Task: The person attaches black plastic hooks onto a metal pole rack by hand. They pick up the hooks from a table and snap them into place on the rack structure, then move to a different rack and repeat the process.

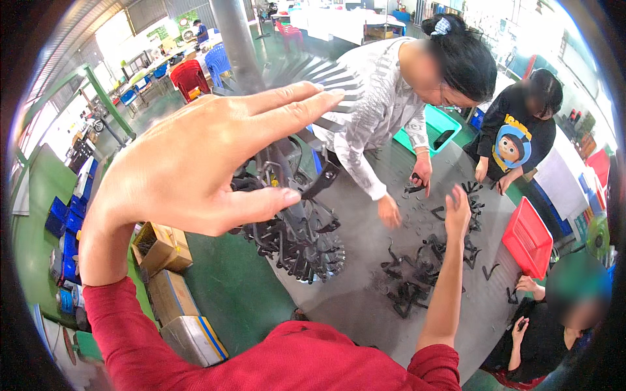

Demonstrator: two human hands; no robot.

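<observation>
My left hand [189, 159] is raised close to the camera, with its fingers stretched out, its thumb apart and nothing between them. Just past its thumb, black curved pieces [293, 251] hang in a dense round cluster on a rack. Radiating metal slats [342, 88] show above that cluster, partly covered by my hand. Over the grey table [352, 280], my right hand [458, 214] is extended above a loose pile of bent black pieces [411, 296]. Its fingers point away and look slightly apart; I make out nothing in them.
A person in a patterned light shirt [375, 85] leans over the table, holding a black piece. Two others in black sit at the right. A green basket [433, 130] and a red basket [528, 238] stand at the table. A grey pole [235, 45] rises ahead; cardboard boxes [173, 293] stand left.
</observation>
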